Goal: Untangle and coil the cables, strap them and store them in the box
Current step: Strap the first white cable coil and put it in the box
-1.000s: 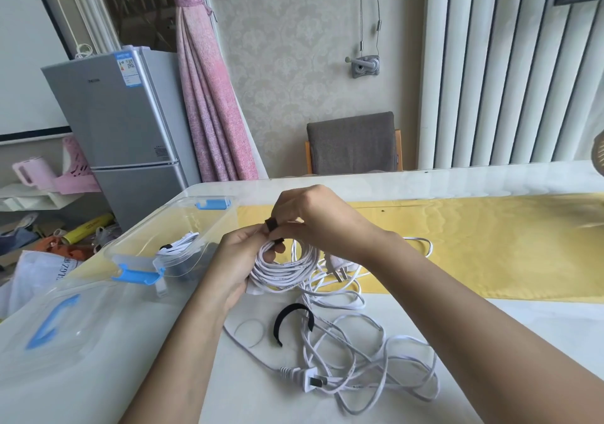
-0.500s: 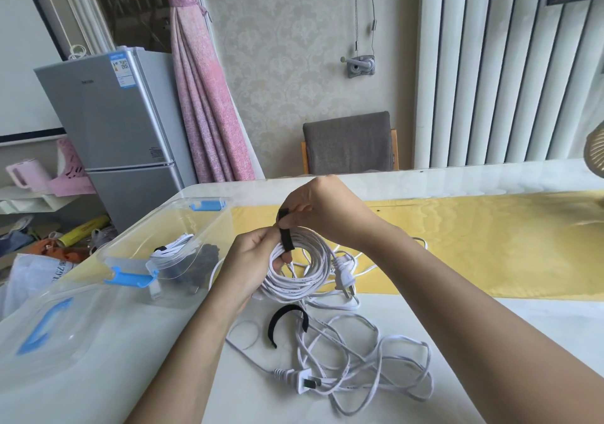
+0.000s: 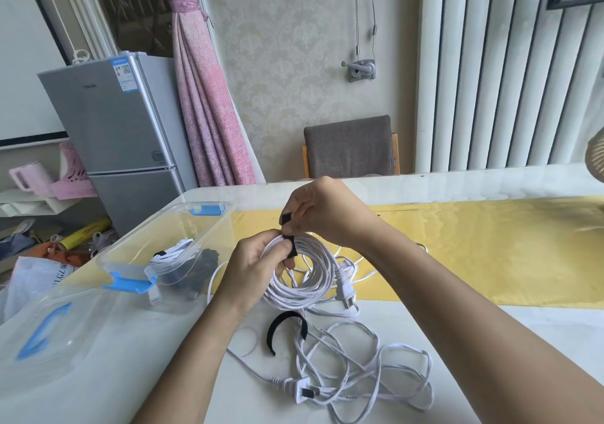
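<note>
White flex wound into a coiled cable (image 3: 305,278) is held up just above the table (image 3: 562,322), between the person's two hands. The left hand (image 3: 253,268) grips the coil's near-left side, fingers curled round the bundled turns and thumb pressing a black strap (image 3: 290,243) against them. The right hand (image 3: 322,211) pinches the strap's free end just above the coil. The coil's two-pin plug (image 3: 347,292) hangs at its right side.

Below the hands, a second black strap (image 3: 285,324) lies curved on the table, touching a tangled white cable (image 3: 366,364) whose loops spread loosely to the right, its plug (image 3: 302,390) nearest the camera.

To the left stands the clear plastic box (image 3: 157,227) with blue latches, open, already holding a strapped white bundle (image 3: 173,252) and a dark cable (image 3: 204,265). Its lid (image 3: 49,335) lies nearer the camera. A yellow runner (image 3: 490,247) crosses the table behind the hands.
</note>
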Tool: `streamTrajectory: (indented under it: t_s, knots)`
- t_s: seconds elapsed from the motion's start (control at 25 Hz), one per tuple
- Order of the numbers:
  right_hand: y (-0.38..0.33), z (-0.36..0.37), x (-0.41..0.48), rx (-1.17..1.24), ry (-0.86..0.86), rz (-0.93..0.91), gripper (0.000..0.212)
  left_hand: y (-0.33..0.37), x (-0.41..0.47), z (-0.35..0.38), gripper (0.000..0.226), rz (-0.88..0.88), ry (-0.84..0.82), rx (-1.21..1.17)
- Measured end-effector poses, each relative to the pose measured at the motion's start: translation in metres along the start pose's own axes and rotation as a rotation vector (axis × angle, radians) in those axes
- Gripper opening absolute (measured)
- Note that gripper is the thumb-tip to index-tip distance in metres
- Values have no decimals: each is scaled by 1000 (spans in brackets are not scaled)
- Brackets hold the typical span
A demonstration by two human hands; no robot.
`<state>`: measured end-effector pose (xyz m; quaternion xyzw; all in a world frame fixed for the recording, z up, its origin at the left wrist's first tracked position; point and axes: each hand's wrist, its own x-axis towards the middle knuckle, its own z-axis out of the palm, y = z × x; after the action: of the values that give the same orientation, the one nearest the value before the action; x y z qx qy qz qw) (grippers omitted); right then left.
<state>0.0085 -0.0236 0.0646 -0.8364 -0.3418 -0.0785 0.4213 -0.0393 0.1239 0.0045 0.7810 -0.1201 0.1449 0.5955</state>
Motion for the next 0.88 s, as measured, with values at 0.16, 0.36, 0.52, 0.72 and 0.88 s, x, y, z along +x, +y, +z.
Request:
streamTrajectory:
  t_s: [0.16,0.36,0.52,0.72,0.88]
  knots:
    - [-1,0,1,50,80,5,29,-6,3,-4,23,50,-37,61]
    - [-4,6,2,-75,60,-52,14,-3,4,-9,30,45,-16,17]
    - [-4,6,2,-243,-13,-111,13,-2,5,-7,28,-5,60,15]
    - [-13,16,-1,-549,-59,-315,39,-6,10,-11,51,-71,173,107]
    - [-21,33,-5,-561,-54,-299,38,-2,16,-3,43,-52,204,19]
